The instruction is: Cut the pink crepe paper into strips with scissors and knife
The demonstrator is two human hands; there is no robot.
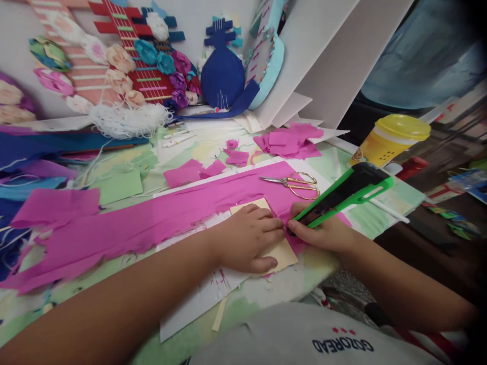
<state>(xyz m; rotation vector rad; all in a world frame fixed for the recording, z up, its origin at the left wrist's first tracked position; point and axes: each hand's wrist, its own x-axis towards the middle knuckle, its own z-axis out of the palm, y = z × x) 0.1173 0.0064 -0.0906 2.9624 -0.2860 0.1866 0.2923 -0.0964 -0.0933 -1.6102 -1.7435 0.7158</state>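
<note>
My left hand (pixel 245 238) lies flat, fingers spread, on a pale yellow card (pixel 285 253). Beneath and beyond the card stretches a long strip of pink crepe paper (pixel 152 213), its near edge ragged. My right hand (pixel 319 230) is wrapped round a green and black utility knife (pixel 342 195). The knife slants down to the card's right edge, close to my left fingertips; its blade tip is hidden. Small scissors with gold handles (pixel 300 183) lie on the pink paper just beyond my hands. A white sheet (pixel 198 309) shows below the card.
Pink scraps (pixel 291 139) are scattered behind the strip, near a green paper piece (pixel 120 186). Paper instruments, including a dark blue one (pixel 222 76), stand at the back beside tangled white yarn (pixel 129 119). A yellow cup (pixel 395 137) stands at the right.
</note>
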